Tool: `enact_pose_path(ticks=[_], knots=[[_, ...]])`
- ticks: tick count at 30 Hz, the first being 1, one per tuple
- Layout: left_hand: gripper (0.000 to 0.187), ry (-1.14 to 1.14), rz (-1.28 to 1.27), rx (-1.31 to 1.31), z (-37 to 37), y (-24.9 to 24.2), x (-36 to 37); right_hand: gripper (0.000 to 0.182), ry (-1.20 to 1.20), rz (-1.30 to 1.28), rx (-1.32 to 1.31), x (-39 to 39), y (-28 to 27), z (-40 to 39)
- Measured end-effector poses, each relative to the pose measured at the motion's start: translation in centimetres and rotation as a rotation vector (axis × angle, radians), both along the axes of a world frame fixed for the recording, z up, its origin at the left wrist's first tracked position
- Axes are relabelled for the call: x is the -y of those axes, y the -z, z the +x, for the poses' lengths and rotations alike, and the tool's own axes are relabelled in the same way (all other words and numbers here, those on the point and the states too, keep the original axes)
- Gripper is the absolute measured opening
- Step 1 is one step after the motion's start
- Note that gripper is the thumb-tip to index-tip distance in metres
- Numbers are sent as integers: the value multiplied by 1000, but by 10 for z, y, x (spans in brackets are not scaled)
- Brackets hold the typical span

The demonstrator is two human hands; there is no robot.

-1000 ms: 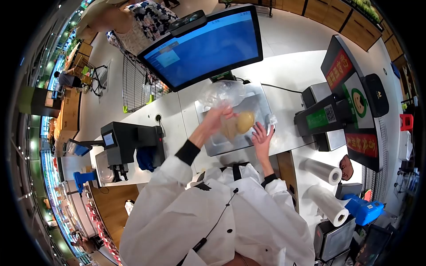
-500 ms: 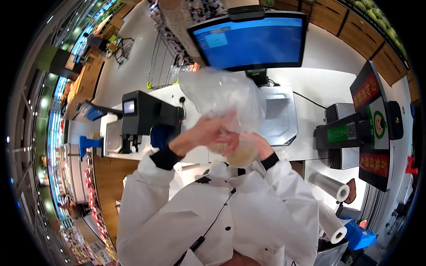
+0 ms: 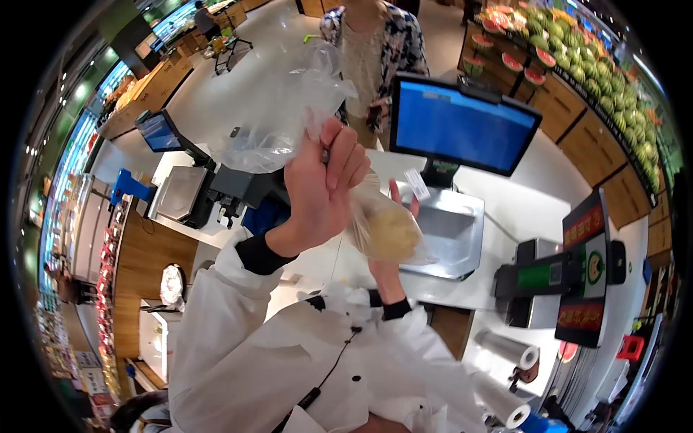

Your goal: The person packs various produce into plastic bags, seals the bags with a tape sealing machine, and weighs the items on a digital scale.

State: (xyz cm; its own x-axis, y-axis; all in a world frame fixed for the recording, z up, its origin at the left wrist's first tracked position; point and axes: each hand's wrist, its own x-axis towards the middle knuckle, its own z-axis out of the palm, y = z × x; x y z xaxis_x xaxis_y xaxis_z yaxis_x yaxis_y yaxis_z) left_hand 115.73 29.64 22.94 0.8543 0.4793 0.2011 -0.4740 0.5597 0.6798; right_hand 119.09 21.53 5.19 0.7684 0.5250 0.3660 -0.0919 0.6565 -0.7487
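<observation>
My left hand [image 3: 323,180] is closed in a fist round the twisted neck of a clear plastic bag [image 3: 364,209]. The bag's loose upper plastic [image 3: 260,148] spreads out beyond the fist. Pale yellowish, rounded contents [image 3: 393,229] show through its lower part; their kind is unclear. Behind and under this bulge is my right hand [image 3: 386,273], with fingers stretched upward and partly hidden by the bag. A small white printed label [image 3: 416,185] shows right at its fingertips. Below lies a scale with a metal pan [image 3: 451,238].
A monitor [image 3: 462,126] stands behind the pan, and a person in a patterned jacket [image 3: 404,43] is across the counter. To the left is another scale [image 3: 184,195]. Plastic rolls [image 3: 509,350] lie at the right, near a display stand [image 3: 581,270]. Watermelons [image 3: 606,86] fill a far shelf.
My left hand has risen and tightened round the bag's neck, away from the right hand. The bag is stretched between them, and the label has come into sight. The view has turned right.
</observation>
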Motion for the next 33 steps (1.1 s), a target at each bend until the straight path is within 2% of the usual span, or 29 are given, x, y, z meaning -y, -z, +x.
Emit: enact_pose_path(ticks=[2, 4, 5, 6, 7, 8, 9, 10, 11, 12, 14, 15, 16, 17, 18, 19, 20, 21, 22, 24, 25, 27, 28, 30, 33], knots=[[28, -63, -54, 26, 2, -5, -2, 84, 23, 305, 6, -10, 2, -7], [29, -45, -25, 50, 2, -3, -3, 79, 134, 44, 25, -23, 46, -8], [36, 101, 46, -27, 4, -3, -7, 77, 276, -191, 85, -37, 117, -6], [44, 251, 121, -103, 3, -4, -13, 73, 210, -18, -11, -36, 96, -3], [48, 309, 339, -91, 0, -11, -18, 70, 139, 163, -110, -35, 72, -1], [48, 301, 344, -84, -1, -13, -26, 66, 70, 337, -202, -35, 48, 1], [49, 159, 689, -13, -3, -14, -33, 63, 158, 49, 75, -28, 33, 7], [50, 10, 1027, 60, -4, -13, -41, 62, 200, -101, 213, -21, 20, 10], [50, -63, 1198, 98, -4, -11, -50, 61, 248, -243, 356, -15, 6, 14], [51, -153, 1359, 141, -4, -9, -59, 53, -340, 38, -160, -11, -7, 15], [45, 731, 281, -45, -3, 1, -78, 45, -917, 327, -685, -9, -2, 5], [41, 743, 146, 49, -6, 6, -78, 43, -533, 37, -439, -10, 17, -7], [38, 582, 84, -25, -17, 2, -74, 42, -142, -234, -185, -13, 16, -20], [35, 551, 8, 108, -23, 11, -76, 43, -134, -105, -337, -10, 13, -29], [33, 519, -68, 242, -27, 20, -79, 43, -134, -103, -337, -9, 14, -33], [33, 519, -68, 240, -30, 24, -85, 45, -9, 4, -361, -7, 16, -38], [29, 425, -116, 290, -31, 26, -91, 47, 117, 108, -384, -6, 16, -41], [26, 328, -168, 339, -34, 28, -95, 45, 242, 152, -301, -4, 13, -42], [26, 326, -173, 342, -35, 29, -100, 45, 241, 147, -299, 0, 5, -39], [25, 275, -214, 394, -35, 28, -111, 43, 370, 19, 67, 9, -18, -26], [25, 274, -218, 393, -36, 27, -117, 43, 370, 15, 66, 10, -29, -16], [23, 289, -211, 426, -39, 25, -124, 34, 197, 21, 370, 5, -48, 6], [23, 293, -216, 417, -42, 25, -126, 34, 203, 17, 360, -4, -50, 15], [27, 314, -331, 427, -46, 22, -130, 28, 4, 29, 460, -22, -51, 30], [26, 351, -438, 434, -54, 27, -132, 24, -113, 46, 415, -40, -57, 35]])
